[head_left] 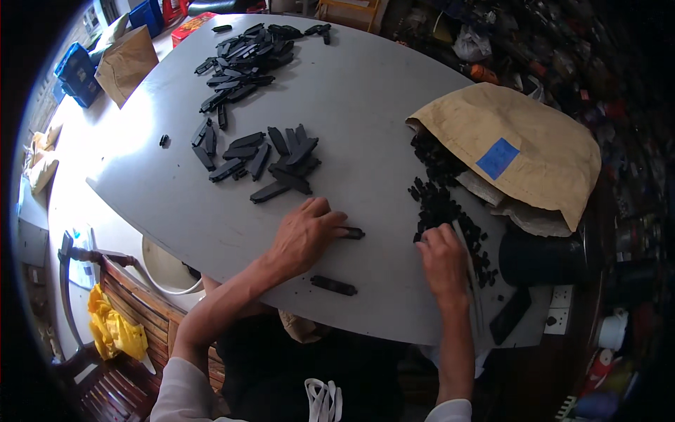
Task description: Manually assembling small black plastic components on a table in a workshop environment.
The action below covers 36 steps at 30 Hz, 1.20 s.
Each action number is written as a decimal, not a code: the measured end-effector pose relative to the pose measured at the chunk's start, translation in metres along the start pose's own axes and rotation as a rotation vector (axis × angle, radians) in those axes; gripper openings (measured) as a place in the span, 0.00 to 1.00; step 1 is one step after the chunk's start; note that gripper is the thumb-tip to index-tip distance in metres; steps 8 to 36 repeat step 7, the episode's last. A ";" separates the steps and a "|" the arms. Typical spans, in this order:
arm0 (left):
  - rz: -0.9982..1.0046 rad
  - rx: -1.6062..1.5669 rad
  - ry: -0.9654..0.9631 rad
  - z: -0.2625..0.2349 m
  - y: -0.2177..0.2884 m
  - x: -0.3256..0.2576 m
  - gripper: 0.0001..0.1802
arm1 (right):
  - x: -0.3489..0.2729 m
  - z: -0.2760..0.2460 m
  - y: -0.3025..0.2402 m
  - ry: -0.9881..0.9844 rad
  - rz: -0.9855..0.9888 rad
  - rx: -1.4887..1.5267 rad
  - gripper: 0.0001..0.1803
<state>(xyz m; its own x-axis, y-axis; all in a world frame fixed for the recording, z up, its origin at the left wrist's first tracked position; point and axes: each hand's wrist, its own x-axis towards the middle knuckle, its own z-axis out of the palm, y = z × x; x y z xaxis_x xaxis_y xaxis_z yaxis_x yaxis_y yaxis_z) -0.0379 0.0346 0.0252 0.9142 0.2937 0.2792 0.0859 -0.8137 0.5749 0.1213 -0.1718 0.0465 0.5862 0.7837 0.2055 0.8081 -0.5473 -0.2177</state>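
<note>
Your left hand (304, 235) lies flat on the matte grey board (365, 112), fingertips pinching a slim black bar (351, 233); your right hand (443, 257), curled, rakes small black bits (439, 204) spilling from the paper sack (520, 151).

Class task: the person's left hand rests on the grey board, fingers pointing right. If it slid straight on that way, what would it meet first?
The left hand already touches a black strip at its fingertips. Beyond that, probably the small black pieces by the right hand.

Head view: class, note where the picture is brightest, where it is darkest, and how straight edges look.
Head view: glare whitens the upper left beside the grey board; the right clutter and the rim fall into dark; the board's edges bow like a fisheye; the hands stay fairly sharp.
</note>
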 end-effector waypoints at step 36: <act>-0.041 -0.101 -0.056 -0.007 -0.008 -0.015 0.19 | 0.008 0.023 0.000 -0.162 -0.084 -0.340 0.06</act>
